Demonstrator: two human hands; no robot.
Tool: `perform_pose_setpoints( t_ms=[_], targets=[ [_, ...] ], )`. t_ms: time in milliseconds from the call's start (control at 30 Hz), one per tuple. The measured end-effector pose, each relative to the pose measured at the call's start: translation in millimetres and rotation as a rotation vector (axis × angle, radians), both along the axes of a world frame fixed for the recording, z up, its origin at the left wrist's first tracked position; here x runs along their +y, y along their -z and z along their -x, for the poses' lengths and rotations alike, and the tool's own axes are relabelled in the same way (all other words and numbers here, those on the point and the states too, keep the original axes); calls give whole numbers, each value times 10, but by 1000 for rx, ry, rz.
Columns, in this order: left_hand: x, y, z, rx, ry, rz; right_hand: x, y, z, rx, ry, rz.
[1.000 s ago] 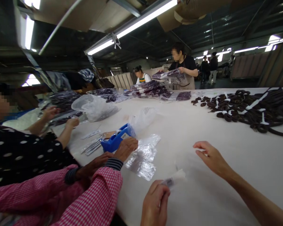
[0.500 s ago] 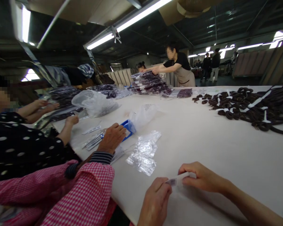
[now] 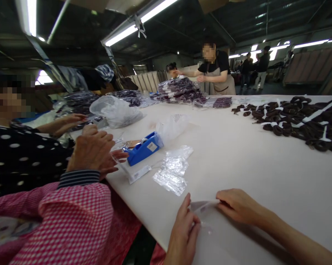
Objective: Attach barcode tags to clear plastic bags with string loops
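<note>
A small clear plastic bag (image 3: 206, 210) is stretched between my two hands, just above the white table near its front edge. My right hand (image 3: 239, 206) pinches its right edge between thumb and bent fingers. At the bag's left side, my left hand (image 3: 182, 233) has thumb and curled fingers closed on the film, while the index finger points up. What lies inside the bag is too blurred to tell. Several flat clear plastic bags (image 3: 173, 171) lie on the table beyond my left hand.
Left of me, a co-worker's pink checked sleeve (image 3: 80, 217) and hands (image 3: 92, 151) are beside a blue tape dispenser (image 3: 145, 149). Farther off are a white plastic sack (image 3: 116, 112), bagged dark goods (image 3: 179, 90) and bundled dark brown cords (image 3: 287, 117). Another person stands across the table.
My hands have drawn apart, and the film between them is spread wider. My left index finger has lifted. The co-worker's hand has left the tape dispenser and moved left.
</note>
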State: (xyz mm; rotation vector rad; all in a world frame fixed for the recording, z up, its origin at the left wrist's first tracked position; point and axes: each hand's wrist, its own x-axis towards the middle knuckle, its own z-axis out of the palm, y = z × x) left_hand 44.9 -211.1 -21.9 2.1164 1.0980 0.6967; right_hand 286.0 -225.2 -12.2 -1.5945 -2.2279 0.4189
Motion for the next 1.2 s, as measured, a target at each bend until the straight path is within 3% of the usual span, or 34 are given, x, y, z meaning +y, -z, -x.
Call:
perform_pose_setpoints(
  t_ms=[200, 500, 700, 867, 1033, 1200],
  targets=[
    [7, 175, -61, -85, -145, 20, 3, -8, -10, -13, -21, 5],
    [99, 227, -55, -99, -36, -158, 11, -79, 35, 225, -76, -31],
    [83, 321, -83, -93, -70, -274, -6, -38, 91, 213, -51, -45],
    [64, 287, -100, -57, -81, -321, -27, -20, 86, 8, -90, -84],
    [57, 218, -109, 13, -70, -322, -44, -30, 101, -66, -118, -142],
    [13, 36, -89, -14, -52, -178, -71, -28, 147, -158, -117, -63]
  ],
)
